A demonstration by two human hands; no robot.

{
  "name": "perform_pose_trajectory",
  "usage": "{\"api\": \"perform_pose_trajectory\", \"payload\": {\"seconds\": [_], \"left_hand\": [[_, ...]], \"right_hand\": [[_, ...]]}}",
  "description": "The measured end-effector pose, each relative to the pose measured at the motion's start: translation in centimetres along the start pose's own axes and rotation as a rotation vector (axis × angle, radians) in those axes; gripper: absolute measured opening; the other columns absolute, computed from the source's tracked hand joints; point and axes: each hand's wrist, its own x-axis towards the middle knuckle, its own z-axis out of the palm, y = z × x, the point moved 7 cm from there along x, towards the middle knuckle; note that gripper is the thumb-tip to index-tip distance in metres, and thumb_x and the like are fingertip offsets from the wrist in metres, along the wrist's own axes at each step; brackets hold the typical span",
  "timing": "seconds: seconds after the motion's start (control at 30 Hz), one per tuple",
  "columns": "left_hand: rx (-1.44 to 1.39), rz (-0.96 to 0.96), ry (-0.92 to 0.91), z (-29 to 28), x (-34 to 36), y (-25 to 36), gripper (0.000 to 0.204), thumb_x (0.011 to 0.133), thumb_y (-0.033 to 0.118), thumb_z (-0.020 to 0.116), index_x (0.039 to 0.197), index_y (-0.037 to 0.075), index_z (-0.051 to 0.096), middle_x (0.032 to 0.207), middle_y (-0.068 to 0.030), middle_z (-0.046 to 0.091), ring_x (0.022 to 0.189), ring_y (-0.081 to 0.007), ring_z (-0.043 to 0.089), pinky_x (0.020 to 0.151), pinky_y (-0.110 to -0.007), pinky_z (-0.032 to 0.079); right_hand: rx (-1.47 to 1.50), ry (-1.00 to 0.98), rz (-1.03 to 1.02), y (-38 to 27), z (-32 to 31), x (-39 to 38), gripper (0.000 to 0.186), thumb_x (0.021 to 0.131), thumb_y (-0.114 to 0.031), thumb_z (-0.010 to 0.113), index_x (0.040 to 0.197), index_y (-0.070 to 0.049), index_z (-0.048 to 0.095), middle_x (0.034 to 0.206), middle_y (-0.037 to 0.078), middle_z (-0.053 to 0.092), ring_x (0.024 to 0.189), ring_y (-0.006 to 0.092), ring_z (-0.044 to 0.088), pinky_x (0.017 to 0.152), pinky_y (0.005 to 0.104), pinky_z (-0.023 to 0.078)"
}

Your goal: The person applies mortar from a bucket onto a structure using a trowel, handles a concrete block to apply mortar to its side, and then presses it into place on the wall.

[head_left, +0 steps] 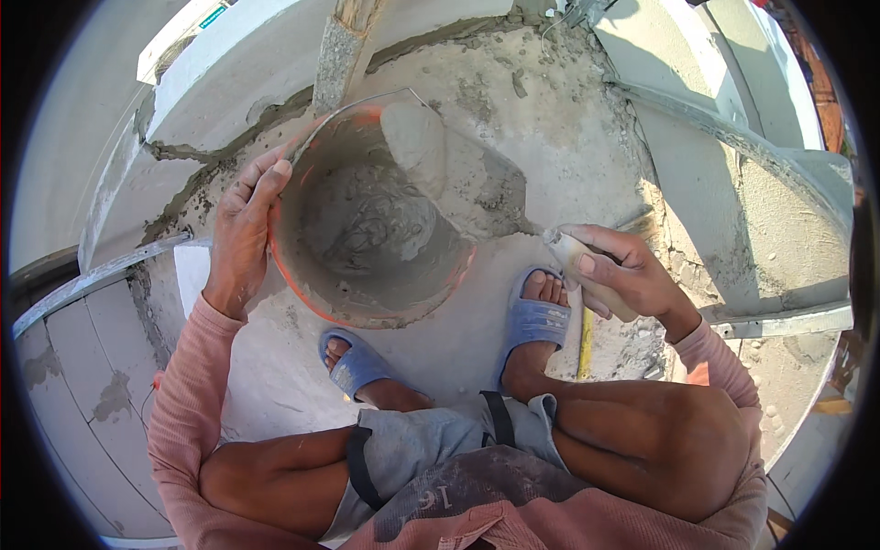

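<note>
plainly, the left hand (243,215) is clamping onto the edge of an orange-rimmed bucket (307,275). just right of that grip, wet grey mortar (367,220) is lying in the bucket. farther right, a trowel (495,197) is reaching across the bucket's right side, bearing a thick lump (412,147) (paler than the mix) at the end away from its grip. below and left of the right hand (632,275), a yellow strip (586,344) is lying; that hand is wrapping round the trowel's handle (600,275).
</note>
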Motion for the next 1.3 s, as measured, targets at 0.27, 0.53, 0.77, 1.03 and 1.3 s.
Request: {"api": "perform_pose_trajectory", "payload": {"seconds": [0.27, 0.53, 0.77, 1.03, 1.3], "left_hand": [[0.059, -0.005, 0.075, -1.2, -0.4, -0.1, 0.044, 0.106, 0.027, 0.064, 0.142, 0.002, 0.061, 0.130, -0.0046, 0.068, 0.116, -0.0102, 0.062, 0.101, -0.026, 0.049], [0.067, -0.001, 0.056, -0.9, 0.0, -0.5, 0.044, 0.106, 0.028, 0.065, 0.141, 0.001, 0.062, 0.128, -0.0036, 0.068, 0.114, -0.0092, 0.062, 0.100, -0.025, 0.048], [0.049, -0.001, 0.059, -0.7, -0.5, 0.0, 0.045, 0.105, 0.028, 0.065, 0.141, 0.001, 0.062, 0.131, -0.0042, 0.067, 0.116, -0.0097, 0.060, 0.102, -0.025, 0.046], [0.021, -0.017, 0.004, -0.4, 0.4, -0.2, 0.044, 0.107, 0.025, 0.062, 0.143, 0.001, 0.060, 0.136, -0.0047, 0.066, 0.123, -0.0116, 0.058, 0.107, -0.026, 0.044], [0.057, 0.010, 0.008, -0.1, 0.3, 0.3, 0.044, 0.107, 0.024, 0.062, 0.144, 0.001, 0.059, 0.131, -0.0043, 0.067, 0.115, -0.0092, 0.060, 0.102, -0.025, 0.047]], "right_hand": [[-0.068, 0.606, -0.150, -6.0, -11.0, 3.2, 0.052, 0.100, -0.026, 0.050, 0.144, 0.001, 0.055, 0.088, 0.007, 0.062, 0.058, 0.0123, 0.058, 0.049, 0.0264, 0.049], [-0.922, 0.903, -0.212, -7.7, -19.8, 17.8, 0.047, 0.092, -0.030, 0.063, 0.124, 0.004, 0.063, 0.114, 0.035, 0.067, 0.101, 0.0521, 0.069, 0.092, 0.0573, 0.055], [-0.972, 1.002, -0.160, -8.1, -17.5, 19.1, 0.044, 0.091, -0.022, 0.064, 0.125, 0.006, 0.057, 0.129, 0.042, 0.048, 0.102, 0.0597, 0.066, 0.095, 0.0575, 0.055], [-0.991, 0.966, -0.274, -8.1, -18.8, 19.7, 0.040, 0.093, -0.020, 0.061, 0.125, 0.004, 0.056, 0.125, 0.041, 0.048, 0.099, 0.0610, 0.065, 0.094, 0.0592, 0.054], [-0.965, 1.020, -0.360, -8.2, -19.1, 19.8, 0.037, 0.096, -0.019, 0.058, 0.125, 0.003, 0.055, 0.123, 0.039, 0.049, 0.102, 0.0614, 0.063, 0.094, 0.0596, 0.053]]}}
